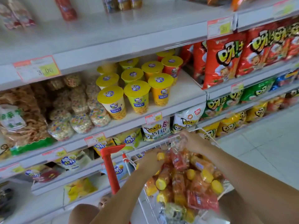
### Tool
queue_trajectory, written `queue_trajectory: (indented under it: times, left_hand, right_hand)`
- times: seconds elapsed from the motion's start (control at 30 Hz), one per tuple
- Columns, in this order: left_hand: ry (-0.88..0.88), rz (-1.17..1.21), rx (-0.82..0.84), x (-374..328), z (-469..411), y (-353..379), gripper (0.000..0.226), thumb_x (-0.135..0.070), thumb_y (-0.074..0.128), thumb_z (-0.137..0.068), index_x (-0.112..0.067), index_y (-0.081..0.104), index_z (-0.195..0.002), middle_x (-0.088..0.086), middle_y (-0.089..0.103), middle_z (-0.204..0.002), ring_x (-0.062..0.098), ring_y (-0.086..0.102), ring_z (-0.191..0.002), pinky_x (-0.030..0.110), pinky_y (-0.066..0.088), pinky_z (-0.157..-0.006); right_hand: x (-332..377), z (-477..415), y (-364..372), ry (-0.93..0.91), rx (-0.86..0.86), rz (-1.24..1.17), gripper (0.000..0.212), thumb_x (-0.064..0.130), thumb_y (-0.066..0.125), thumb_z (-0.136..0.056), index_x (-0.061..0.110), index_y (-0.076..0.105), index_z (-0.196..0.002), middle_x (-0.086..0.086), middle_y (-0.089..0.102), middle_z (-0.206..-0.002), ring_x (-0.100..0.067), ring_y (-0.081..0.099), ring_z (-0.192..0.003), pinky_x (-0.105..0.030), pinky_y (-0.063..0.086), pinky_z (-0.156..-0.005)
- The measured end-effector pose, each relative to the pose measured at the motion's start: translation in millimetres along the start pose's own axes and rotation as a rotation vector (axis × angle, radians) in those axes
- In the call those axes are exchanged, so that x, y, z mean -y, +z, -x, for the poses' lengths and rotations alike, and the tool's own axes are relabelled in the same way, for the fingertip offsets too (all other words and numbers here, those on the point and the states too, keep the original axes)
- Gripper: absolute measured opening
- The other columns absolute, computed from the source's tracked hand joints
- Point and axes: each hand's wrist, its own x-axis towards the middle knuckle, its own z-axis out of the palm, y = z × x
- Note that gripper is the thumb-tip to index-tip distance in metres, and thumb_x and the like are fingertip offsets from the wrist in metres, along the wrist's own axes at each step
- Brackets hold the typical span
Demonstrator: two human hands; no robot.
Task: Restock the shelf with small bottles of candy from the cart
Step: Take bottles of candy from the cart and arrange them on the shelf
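A white wire cart (pixel 163 143) with a red handle post (pixel 110 165) stands at the lower middle, heaped with small candy bottles (pixel 191 180) that have yellow caps and orange or red contents. My left hand (pixel 151 159) reaches into the far left of the heap, fingers curled around a yellow-capped bottle (pixel 161 156). My right hand (pixel 193 141) is over the cart's far rim and grips the top of a clear red-labelled bottle (pixel 176 152). The top shelf (pixel 113 28) is largely bare, with a red bottle (pixel 65 8) and a few jars at its back.
Yellow-lidded snack cups (pixel 137 97) and bagged puffed snacks (pixel 77 110) fill the middle shelf. Red snack bags (pixel 226 59) stand at the right, more bags on lower shelves. Price tags (pixel 37 68) line the shelf edges. Pale tiled floor (pixel 258 143) lies to the right.
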Motion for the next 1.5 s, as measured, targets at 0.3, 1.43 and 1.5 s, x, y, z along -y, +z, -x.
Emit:
queue_trajectory:
  times: [0.3,1.43,1.5]
  left_hand:
    - [-0.060,0.053,0.078,-3,-35,20,0.050,-0.023,0.068,-0.083,-0.029,0.054,-0.131,0.009,0.063,-0.117,0.023,0.061,-0.102,0.024,0.042,-0.073]
    - [0.630,1.039,-0.415,-172,94,-347,0.017,-0.033,0.054,-0.086,-0.018,0.059,-0.092,-0.002,0.061,-0.075,0.013,0.061,-0.071,0.036,0.054,-0.070]
    - [0.607,0.989,-0.424,-177,67,-366,0.011,-0.030,0.052,-0.093,-0.024,0.059,-0.099,-0.004,0.064,-0.083,0.019,0.062,-0.083,0.041,0.056,-0.073]
  right_hand:
    - [-4,-9,14,-0.211,0.065,0.184,0.064,-0.012,0.047,-0.082,0.028,0.053,-0.132,-0.001,0.039,-0.147,-0.022,0.045,-0.126,-0.033,0.042,-0.100]
    - [197,100,-282,-0.673,-0.595,-0.825,0.036,0.032,0.069,-0.083,0.013,0.060,-0.113,-0.001,0.067,-0.095,-0.014,0.065,-0.082,-0.024,0.052,-0.073]
    - [204,76,-302,-0.612,-0.627,-0.669,0.037,0.038,0.072,-0.079,0.019,0.062,-0.109,0.006,0.065,-0.093,-0.013,0.061,-0.088,-0.022,0.047,-0.073]
